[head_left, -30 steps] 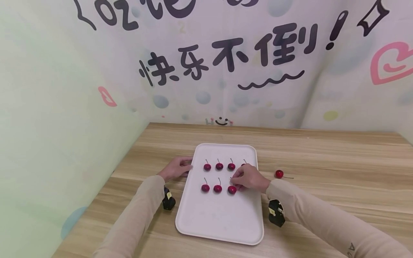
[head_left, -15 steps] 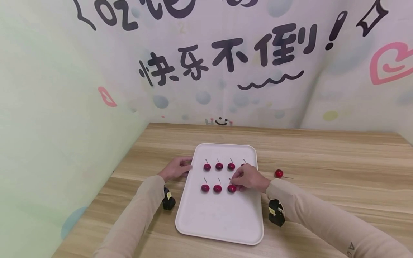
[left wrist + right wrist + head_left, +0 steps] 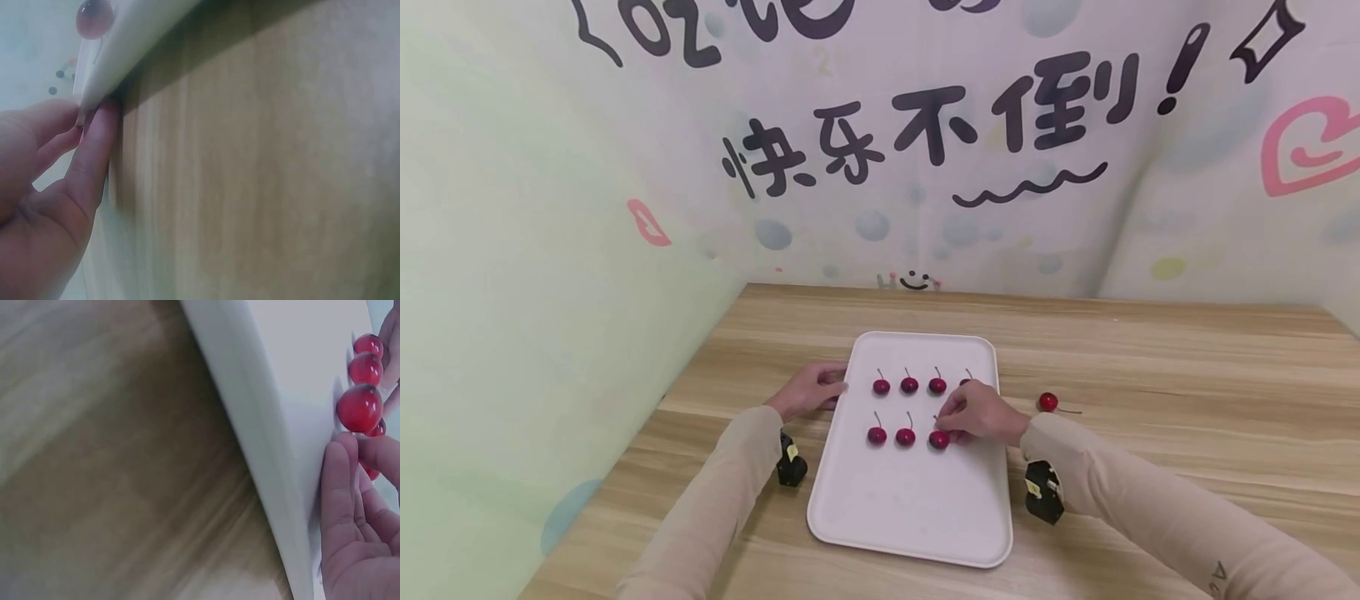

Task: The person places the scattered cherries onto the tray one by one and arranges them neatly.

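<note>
A white rectangular tray lies on the table, bearing red cherries with upright-looking stems in two rows. My left hand pinches its left rim; in the left wrist view the thumb and fingers stand on either side of the edge. My right hand reaches over the tray's right side and pinches the rightmost front-row cherry near its stem. Seen from the right wrist, that cherry sits just past the fingertips, low over the tray. The right hand partly hides a back-row cherry.
One loose cherry lies on the wooden table right of the tray, its stem pointing right. Two more front-row cherries, one of them the middle cherry, sit left of the held one. A printed cloth hangs behind the table.
The pinched cherry has shifted very slightly. Both hands and the tray otherwise keep their places.
</note>
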A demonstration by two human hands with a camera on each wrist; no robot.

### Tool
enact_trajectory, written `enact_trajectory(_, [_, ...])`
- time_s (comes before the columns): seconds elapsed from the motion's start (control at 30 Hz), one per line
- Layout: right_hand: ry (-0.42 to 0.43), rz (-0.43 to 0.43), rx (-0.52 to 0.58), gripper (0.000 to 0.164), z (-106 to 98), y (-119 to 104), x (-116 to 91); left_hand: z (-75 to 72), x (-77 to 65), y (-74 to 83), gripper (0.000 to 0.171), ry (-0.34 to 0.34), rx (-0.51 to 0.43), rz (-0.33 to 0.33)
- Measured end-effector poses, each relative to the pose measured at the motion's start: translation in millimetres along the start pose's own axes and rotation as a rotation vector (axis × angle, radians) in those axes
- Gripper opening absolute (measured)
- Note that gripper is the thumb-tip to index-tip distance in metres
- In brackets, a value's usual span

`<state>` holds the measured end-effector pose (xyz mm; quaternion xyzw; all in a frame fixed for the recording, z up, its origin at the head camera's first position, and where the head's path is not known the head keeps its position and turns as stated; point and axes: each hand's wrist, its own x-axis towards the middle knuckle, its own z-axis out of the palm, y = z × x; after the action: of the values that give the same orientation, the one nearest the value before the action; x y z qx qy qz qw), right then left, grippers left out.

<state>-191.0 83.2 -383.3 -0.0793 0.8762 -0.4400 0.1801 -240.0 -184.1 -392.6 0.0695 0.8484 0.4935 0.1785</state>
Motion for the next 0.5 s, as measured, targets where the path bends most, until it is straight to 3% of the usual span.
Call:
enact_trajectory(0.2, [-0.017,-0.009,0.002,0.011,-18,-2,0,-0.9,0.4,0.3,0.042,-0.003,0.001,0.001])
enact_trajectory(0.33, [0.002,-0.033,0.032,0.018,-44,-2,-8,-0.7,0.6,0.4,0.042,-0.004,-0.006,0.003])
enact_trajectory(0.5, [0.018,-0.082,-0.016,0.024,-75,14,-23,-0.5,1.3,-1.1,0.042,-0.001,0.0,0.004])
